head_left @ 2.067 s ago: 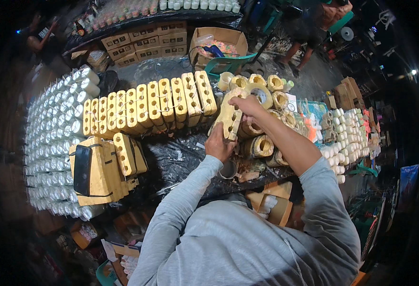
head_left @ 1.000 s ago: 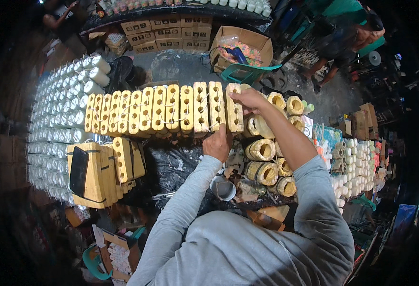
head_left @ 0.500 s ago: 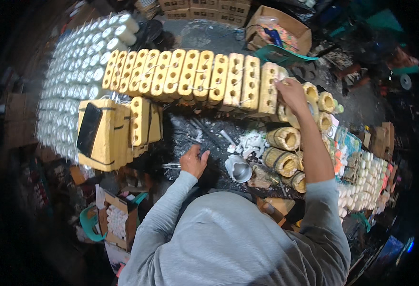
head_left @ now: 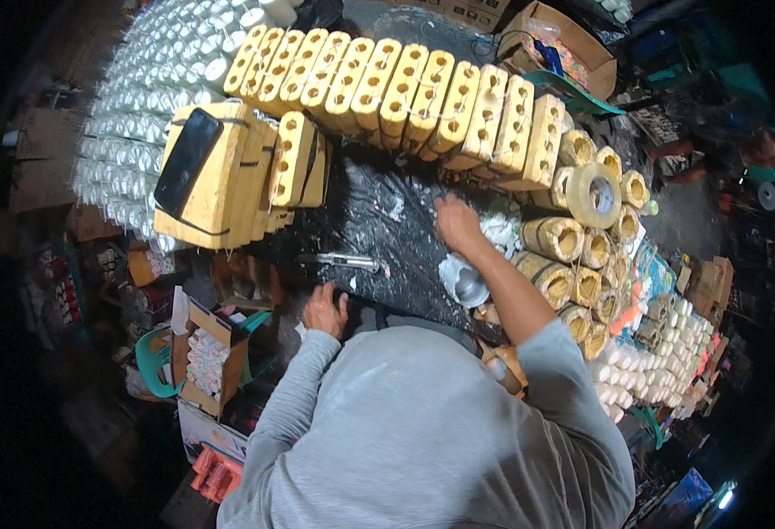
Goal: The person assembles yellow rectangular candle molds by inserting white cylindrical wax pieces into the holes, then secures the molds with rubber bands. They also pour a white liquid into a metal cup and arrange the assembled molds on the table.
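Note:
My left hand (head_left: 325,311) rests at the near edge of a black plastic-covered table (head_left: 379,212), empty, thumb and fingers apart. A silver utility knife (head_left: 342,261) lies just beyond it. Farther right, my right hand (head_left: 458,225) is over the plastic, its fingers curled together; what they hold, if anything, is hidden. Beside it sit white paste-like lumps (head_left: 499,231) and a tilted, paste-smeared metal cup (head_left: 467,282). A long curved row of yellow blocks with round holes (head_left: 405,93) stands beyond both hands.
At left, a black phone (head_left: 189,163) lies on stacked yellow blocks (head_left: 238,176), near many white cylinders (head_left: 163,115). At right are a clear tape roll (head_left: 594,195) and bundled hollow tubes (head_left: 553,238). An open carton (head_left: 202,361) stands at lower left.
My right hand has left the row's right end and come back toward the table's middle. My left hand has drawn back to the near edge. The whole view has shifted.

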### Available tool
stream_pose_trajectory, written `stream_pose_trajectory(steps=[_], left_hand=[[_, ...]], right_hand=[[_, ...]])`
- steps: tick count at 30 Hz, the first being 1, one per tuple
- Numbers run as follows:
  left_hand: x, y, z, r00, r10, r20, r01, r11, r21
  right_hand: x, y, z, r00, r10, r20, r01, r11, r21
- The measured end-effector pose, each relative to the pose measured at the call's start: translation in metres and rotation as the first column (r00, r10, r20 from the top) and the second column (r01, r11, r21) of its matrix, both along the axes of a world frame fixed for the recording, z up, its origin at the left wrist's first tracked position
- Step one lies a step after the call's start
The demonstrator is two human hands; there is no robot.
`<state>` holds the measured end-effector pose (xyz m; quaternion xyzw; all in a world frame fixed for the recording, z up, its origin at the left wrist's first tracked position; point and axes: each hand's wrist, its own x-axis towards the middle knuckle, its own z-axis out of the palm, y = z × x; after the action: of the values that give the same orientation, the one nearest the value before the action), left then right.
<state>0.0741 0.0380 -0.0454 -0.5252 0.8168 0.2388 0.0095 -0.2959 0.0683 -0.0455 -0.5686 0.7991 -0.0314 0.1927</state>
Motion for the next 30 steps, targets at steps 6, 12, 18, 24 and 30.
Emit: stream_pose_trajectory(steps=[6,12,18,24,30], left_hand=[[-0.011,-0.058,-0.018,0.916,-0.381,0.126,0.400,0.891,-0.213],[-0.026,-0.095,-0.045,0.713,-0.692,0.113,0.701,0.698,-0.148],[-0.026,-0.091,-0.051,0.510,-0.850,0.129,0.838,0.457,-0.298],[-0.063,-0.054,-0.046,0.268,-0.963,0.028,0.933,0.252,-0.255],[-0.133,0.010,-0.037,0.054,-0.998,-0.025,0.970,0.059,-0.235]], right_hand=[[0.000,0.021,0.031,0.995,-0.066,-0.077,0.060,0.995,-0.082],[0.044,0.107,0.113,0.904,-0.408,0.126,0.350,0.877,0.329],[0.123,0.120,0.087,0.789,-0.609,-0.080,0.614,0.777,0.138],[0.175,0.162,0.127,0.616,-0.786,0.055,0.787,0.612,-0.075],[0.145,0.285,0.119,0.252,-0.957,-0.142,0.960,0.228,0.163]])
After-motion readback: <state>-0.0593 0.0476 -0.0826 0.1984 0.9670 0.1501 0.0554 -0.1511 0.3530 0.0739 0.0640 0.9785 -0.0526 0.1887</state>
